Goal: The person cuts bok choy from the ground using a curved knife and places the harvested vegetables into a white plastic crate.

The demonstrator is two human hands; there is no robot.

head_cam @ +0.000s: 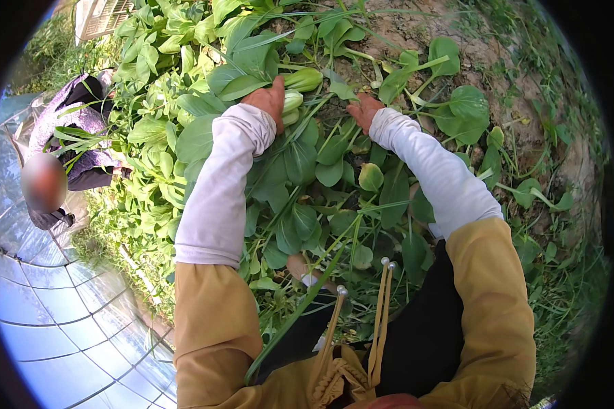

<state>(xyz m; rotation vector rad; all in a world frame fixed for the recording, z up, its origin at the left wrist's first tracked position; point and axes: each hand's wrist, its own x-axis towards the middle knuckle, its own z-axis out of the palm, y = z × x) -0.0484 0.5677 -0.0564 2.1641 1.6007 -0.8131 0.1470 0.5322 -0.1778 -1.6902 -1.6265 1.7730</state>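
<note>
My left hand (268, 100) is closed around leafy bok choy heads. Their pale green bases, one upper bok choy head (305, 80) and another just below it (292, 101), stick out to the right of my thumb. To the right, my right hand (364, 110) is low among the leaves over the soil, with its fingers partly hidden. Just above its fingertips lies a narrow greyish flat shape (333, 76), perhaps a blade; whether my hand holds it is unclear. Broad dark green bok choy leaves (299, 161) spread beneath both forearms.
Loose leaves (463, 115) lie on bare soil (496, 66) at right. Dense bok choy rows (153, 128) fill the left. Another person (74, 128) bends over the plants there. A light plastic crate (102, 20) stands at upper left. Clear greenhouse film on a frame (77, 327) curves at lower left.
</note>
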